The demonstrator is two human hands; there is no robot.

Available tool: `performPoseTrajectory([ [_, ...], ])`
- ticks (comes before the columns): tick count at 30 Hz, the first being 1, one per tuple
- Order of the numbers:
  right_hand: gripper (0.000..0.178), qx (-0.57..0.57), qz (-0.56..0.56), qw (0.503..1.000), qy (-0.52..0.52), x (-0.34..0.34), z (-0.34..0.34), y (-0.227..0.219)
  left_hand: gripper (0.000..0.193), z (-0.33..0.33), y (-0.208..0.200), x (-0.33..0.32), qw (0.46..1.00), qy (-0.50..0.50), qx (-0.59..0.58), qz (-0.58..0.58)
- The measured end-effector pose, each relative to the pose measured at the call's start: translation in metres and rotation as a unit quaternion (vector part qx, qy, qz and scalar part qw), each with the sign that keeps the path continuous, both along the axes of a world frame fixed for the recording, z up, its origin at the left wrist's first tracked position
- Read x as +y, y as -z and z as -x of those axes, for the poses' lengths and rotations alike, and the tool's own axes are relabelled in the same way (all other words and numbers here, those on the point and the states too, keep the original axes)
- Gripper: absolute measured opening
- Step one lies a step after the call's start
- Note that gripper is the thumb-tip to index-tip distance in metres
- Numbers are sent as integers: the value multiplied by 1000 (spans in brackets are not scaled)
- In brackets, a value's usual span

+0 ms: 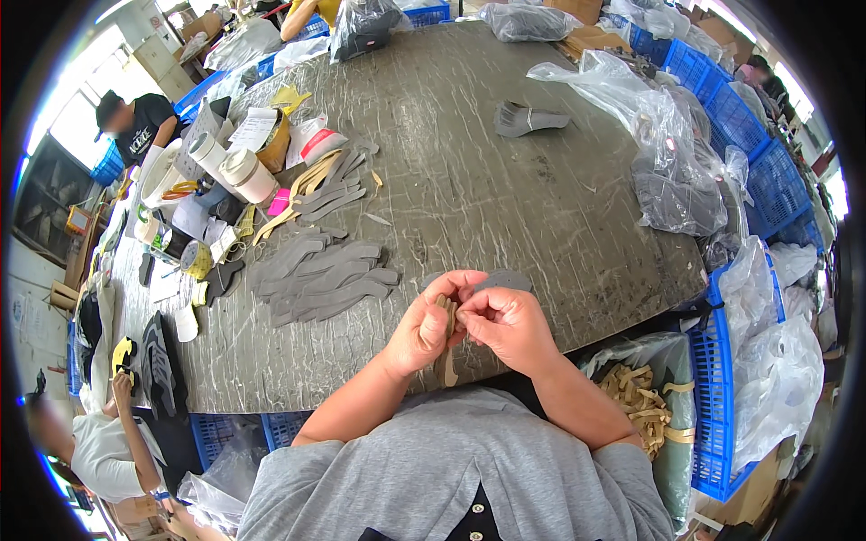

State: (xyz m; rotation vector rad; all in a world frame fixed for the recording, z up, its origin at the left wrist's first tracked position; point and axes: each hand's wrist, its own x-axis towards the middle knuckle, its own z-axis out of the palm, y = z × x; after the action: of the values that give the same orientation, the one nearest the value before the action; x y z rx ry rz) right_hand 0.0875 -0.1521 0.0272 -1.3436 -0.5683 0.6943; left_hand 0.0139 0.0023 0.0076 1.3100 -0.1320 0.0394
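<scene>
Close to the table's near edge, my left hand [420, 330] is closed around a tan, curved flat strip [446, 368], whose lower end hangs below the fingers. Thumb and fingertips of my right hand [512, 330] are pinched together at the strip's upper part, touching the left fingers. What exactly lies between the right fingertips is hidden. Just beyond the hands lies a dark grey rounded flat piece [505, 280], partly covered by the fingers. To the left spreads a pile of grey wavy cut pieces [320, 278].
A bundle of grey pieces [530, 119] lies farther back on the dark table [469, 189]. Jars [248, 176], tape and papers crowd the left side. Plastic bags [677, 180] and blue crates [713, 397] line the right. A bag of tan strips [637, 406] stands by my right elbow. Other people work nearby.
</scene>
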Motion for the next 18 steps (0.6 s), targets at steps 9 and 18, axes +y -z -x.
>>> performPoseTrajectory([
  [9,10,6,95,995,-16,-6,-3,-2,118,-5,-7,4,943,-63,-112,-307],
  [18,4,123,4,992,-40,-7,-5,13,114,-1,-1,2,973,-30,-101,-206],
])
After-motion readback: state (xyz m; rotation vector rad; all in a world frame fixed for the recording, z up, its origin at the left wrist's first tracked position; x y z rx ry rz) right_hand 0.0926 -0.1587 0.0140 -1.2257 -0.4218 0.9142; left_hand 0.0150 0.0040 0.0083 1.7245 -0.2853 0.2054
